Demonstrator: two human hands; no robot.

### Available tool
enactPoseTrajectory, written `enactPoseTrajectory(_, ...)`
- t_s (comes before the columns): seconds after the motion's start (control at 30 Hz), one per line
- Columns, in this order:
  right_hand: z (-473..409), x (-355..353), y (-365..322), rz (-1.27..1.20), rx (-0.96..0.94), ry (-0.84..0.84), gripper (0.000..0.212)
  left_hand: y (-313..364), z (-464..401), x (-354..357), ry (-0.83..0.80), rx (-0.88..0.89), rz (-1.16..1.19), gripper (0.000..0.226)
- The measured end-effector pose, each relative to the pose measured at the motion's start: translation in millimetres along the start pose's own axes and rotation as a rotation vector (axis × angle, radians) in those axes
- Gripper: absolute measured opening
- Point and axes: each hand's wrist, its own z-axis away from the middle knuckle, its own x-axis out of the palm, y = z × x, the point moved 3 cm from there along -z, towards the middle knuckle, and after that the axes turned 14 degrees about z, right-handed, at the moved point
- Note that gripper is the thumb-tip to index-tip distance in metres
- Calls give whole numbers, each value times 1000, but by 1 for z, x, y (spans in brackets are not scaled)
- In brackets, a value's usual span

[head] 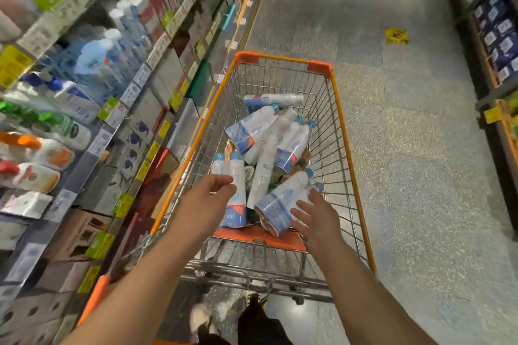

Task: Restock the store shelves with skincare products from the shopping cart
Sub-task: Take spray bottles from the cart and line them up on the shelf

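Restocking looks barely begun — cart (pixel 340 131) holds many spray packs (pixel 280 131); left hand (pixel 208 194) grips one pack (pixel 234 193), right hand (pixel 315 214) spread open.

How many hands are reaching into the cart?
2. The left hand grips a pack of white spray bottles at the cart's near left. The right hand touches another pack at its near right.
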Motion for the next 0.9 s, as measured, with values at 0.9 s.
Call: enactPoseTrajectory(0.9,-92,58,5,384,-63,87,28,-36,-72,2,-19,-206,-208,23)
